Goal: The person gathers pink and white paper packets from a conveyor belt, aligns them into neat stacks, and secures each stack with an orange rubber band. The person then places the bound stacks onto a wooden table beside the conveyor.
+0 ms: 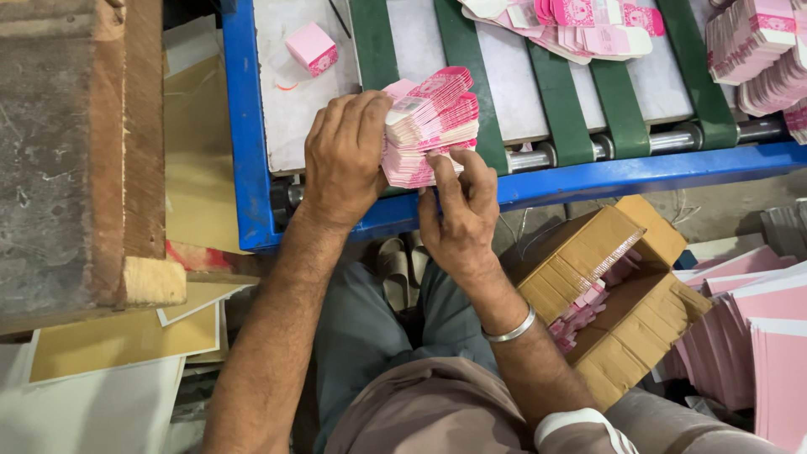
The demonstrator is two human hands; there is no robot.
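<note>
While gripped by both hands [345,155], stack [429,126] crosswise

Pink sheets [777,370] cut off, perhaps stacked.

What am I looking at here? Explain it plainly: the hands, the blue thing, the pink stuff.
One picture, taken by a camera on a person's head, looking down at their own bare hands. The left hand and right hand together hold a stack of flat pink-and-white cartons at the edge of a blue-framed conveyor with green belts. More pink cartons lie further along the belts, and one small folded pink box sits apart. To the right, lower down, an open cardboard box holds more pink cartons.
</note>
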